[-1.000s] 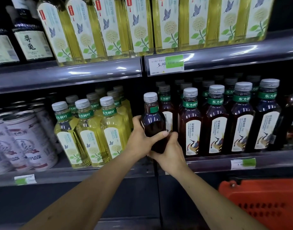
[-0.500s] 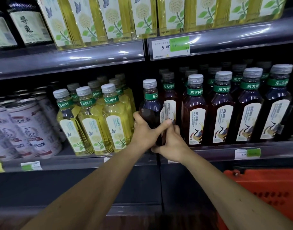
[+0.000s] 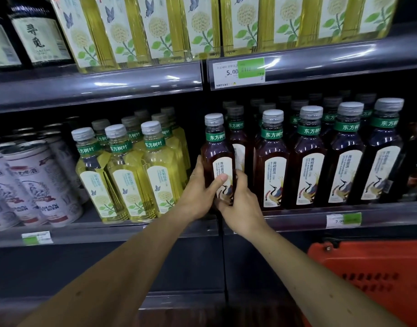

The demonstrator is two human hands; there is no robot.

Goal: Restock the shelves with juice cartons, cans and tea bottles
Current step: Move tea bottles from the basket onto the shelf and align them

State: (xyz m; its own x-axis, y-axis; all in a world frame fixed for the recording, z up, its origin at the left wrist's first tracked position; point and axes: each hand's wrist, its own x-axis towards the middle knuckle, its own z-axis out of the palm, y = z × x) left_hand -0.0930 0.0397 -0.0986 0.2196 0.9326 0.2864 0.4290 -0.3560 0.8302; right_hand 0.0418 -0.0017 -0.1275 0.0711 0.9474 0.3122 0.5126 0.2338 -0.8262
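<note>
Lower part of the dark tea bottle [image 3: 217, 156] covered by both hands: left hand [image 3: 200, 197], right hand [image 3: 240, 206]; base unseen. Fingers of each hand out of sight behind the bottle. Rear rows of dark bottles [image 3: 285, 102] lost in shadow, only caps visible. Beer cans [image 3: 37, 185] cut off at the left edge. Orange basket [image 3: 368, 279] cropped at the right and bottom edges. Small print on the price tag [image 3: 238, 72] too blurred to read. Tall yellow bottles [image 3: 155, 31] cut off at the top edge.

One head-worn wide-angle view looks forward and slightly down at the middle shelf [image 3: 320, 217] from close range, both forearms reaching in from the bottom edge
</note>
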